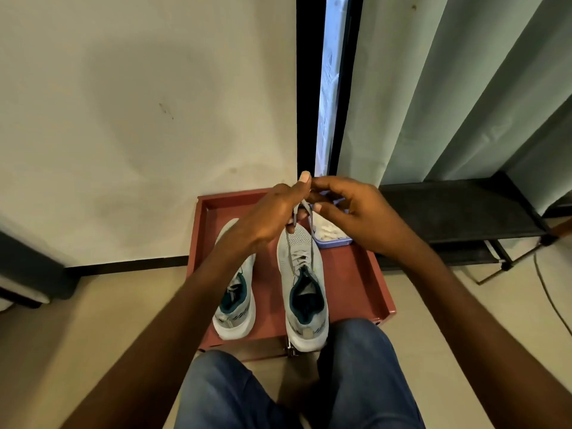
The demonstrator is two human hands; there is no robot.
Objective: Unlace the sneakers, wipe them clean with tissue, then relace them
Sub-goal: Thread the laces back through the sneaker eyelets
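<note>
Grey lace ends held up above the right sneaker: left hand pinches one end, right hand pinches the other, both grips clamped on lace. Both sneakers stand side by side in the red tray, toes away from the person; the left sneaker is partly hidden under the forearm. A blue tub of tissue sits just beyond the right toe. Cannot tell whether this is unlacing or relacing; lower eyelets look threaded. Next move likely needs one end fed or drawn through an eyelet.
</note>
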